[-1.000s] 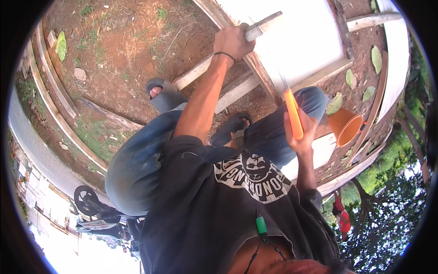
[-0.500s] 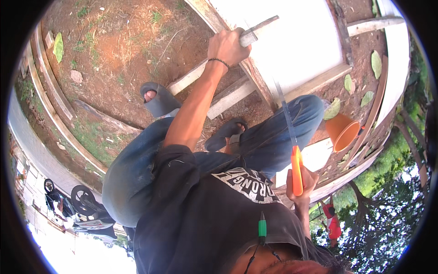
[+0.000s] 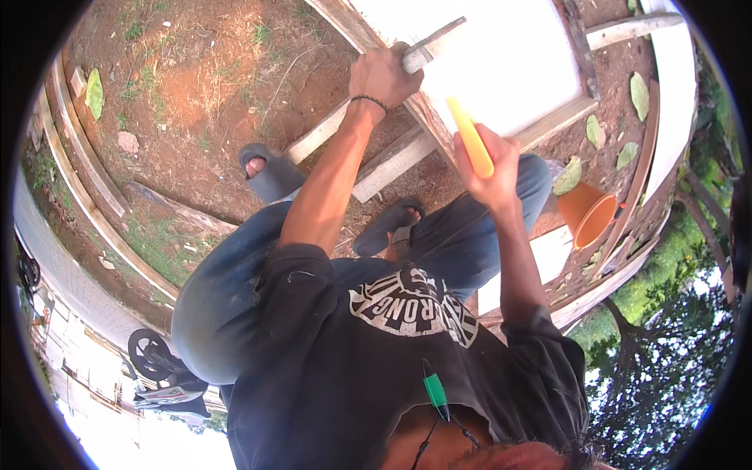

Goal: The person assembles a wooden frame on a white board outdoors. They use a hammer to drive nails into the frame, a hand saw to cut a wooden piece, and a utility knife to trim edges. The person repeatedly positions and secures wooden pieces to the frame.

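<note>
Two bare hands are seen, both closed on something. By the left hand (image 3: 385,78), in the upper middle of the frame, a short strip of wood (image 3: 433,46) is gripped, its free end pointed up and right over a white panel (image 3: 509,55). By the right hand (image 3: 492,164), right of centre, one orange-handled saw (image 3: 471,141) is gripped, the fingers wrapped around the handle; the blade cannot be made out against the bright panel.

One container is seen: an orange bucket (image 3: 586,215) at the right of the frame, its mouth turned toward the right edge; what it holds cannot be told. Four large green leaves (image 3: 638,96) are scattered above and beside it, and one more leaf (image 3: 94,94) is found at the upper left.

Two pale timbers (image 3: 395,163) are laid side by side below the panel's left edge. Two dark sandals (image 3: 270,174) are worn, left of centre and near the middle. One green pen-like object (image 3: 435,389) is hung on a cord at the lower middle, against a black shirt (image 3: 337,376).
</note>
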Tool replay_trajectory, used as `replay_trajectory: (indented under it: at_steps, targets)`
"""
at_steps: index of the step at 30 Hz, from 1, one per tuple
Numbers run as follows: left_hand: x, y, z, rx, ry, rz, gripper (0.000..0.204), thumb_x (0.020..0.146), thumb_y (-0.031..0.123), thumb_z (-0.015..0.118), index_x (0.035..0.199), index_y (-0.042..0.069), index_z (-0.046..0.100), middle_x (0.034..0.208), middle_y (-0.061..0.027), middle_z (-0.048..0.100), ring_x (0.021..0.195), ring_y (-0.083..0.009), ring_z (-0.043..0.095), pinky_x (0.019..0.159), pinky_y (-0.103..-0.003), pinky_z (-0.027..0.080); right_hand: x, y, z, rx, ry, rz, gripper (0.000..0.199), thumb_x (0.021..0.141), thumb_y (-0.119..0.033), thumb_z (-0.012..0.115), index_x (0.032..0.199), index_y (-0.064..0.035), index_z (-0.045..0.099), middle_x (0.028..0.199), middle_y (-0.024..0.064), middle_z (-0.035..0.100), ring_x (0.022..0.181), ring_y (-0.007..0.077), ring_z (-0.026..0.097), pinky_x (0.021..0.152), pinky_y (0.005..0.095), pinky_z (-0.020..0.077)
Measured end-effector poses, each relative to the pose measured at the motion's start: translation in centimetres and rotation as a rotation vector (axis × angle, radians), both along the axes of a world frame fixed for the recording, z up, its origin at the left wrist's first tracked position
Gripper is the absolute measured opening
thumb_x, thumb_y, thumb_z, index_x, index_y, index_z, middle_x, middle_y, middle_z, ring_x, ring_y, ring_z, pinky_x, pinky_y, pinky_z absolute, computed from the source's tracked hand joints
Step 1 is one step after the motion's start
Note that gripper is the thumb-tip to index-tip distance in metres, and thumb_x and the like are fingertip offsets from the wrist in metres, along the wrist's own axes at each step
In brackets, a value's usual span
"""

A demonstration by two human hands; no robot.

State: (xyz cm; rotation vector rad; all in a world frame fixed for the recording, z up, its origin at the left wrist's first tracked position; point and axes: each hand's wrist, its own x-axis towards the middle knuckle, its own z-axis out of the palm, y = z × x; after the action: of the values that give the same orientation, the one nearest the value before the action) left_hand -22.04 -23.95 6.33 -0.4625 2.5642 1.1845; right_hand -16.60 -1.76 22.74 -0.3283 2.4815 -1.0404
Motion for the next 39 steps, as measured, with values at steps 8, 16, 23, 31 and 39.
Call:
replay_trajectory:
  at_steps: [8,16,23,31,39]
  targets:
    - [0.9,-0.1,-1.0,-0.056,0.035,-0.033,0.044,0.078,0.032,0.081,0.110,0.002,0.077,0.067,-0.0223,0.070,0.066,-0.0329,0.074,0.068,-0.047,0.061,7.2,6.2,5.4,-0.034,0.009,0.028,0.010,0.078,0.007,0.062,0.086,0.0078,0.068,0.068,0.0168,0.068,0.060,0.0282,0.071,0.059,0.0364,0.0564]
    - [0.4,-0.9,-0.3,-0.055,0.008,0.006,0.040,0.079,0.036,0.077,0.103,0.004,0.077,0.079,-0.0218,0.074,0.078,-0.0382,0.074,0.076,-0.047,0.062,3.2,0.6,1.5,0.034,0.028,0.001,0.008,0.081,0.001,0.071,0.079,0.0015,0.063,0.062,0.0141,0.062,0.051,0.0259,0.064,0.054,0.0326,0.0498]
    - [0.2,0.2,-0.4,-0.012,0.058,-0.020,0.042,0.078,0.033,0.078,0.106,0.002,0.076,0.077,-0.0209,0.074,0.076,-0.0376,0.075,0.075,-0.045,0.062,0.5,0.3,0.3,0.027,-0.005,-0.027,0.012,0.079,0.003,0.071,0.075,0.0010,0.060,0.061,0.0143,0.061,0.047,0.0244,0.061,0.050,0.0327,0.0476]
    - [0.7,-1.2,-1.2,-0.098,0.057,0.023,0.038,0.080,0.035,0.076,0.105,0.006,0.076,0.080,-0.0209,0.074,0.081,-0.0383,0.074,0.077,-0.048,0.061,5.6,3.2,7.4,0.042,0.090,0.079,0.017,0.079,0.008,0.066,0.095,0.0097,0.070,0.074,0.0187,0.071,0.066,0.0322,0.075,0.065,0.0361,0.0591]
    - [1.8,-1.3,-1.2,-0.037,0.087,-0.028,0.037,0.081,0.032,0.077,0.105,0.004,0.077,0.076,-0.0209,0.072,0.077,-0.0365,0.074,0.078,-0.046,0.060,2.1,-0.6,2.3,0.072,0.004,0.027,0.008,0.081,0.000,0.071,0.088,0.0028,0.068,0.066,0.0164,0.066,0.053,0.0270,0.067,0.055,0.0313,0.0515]
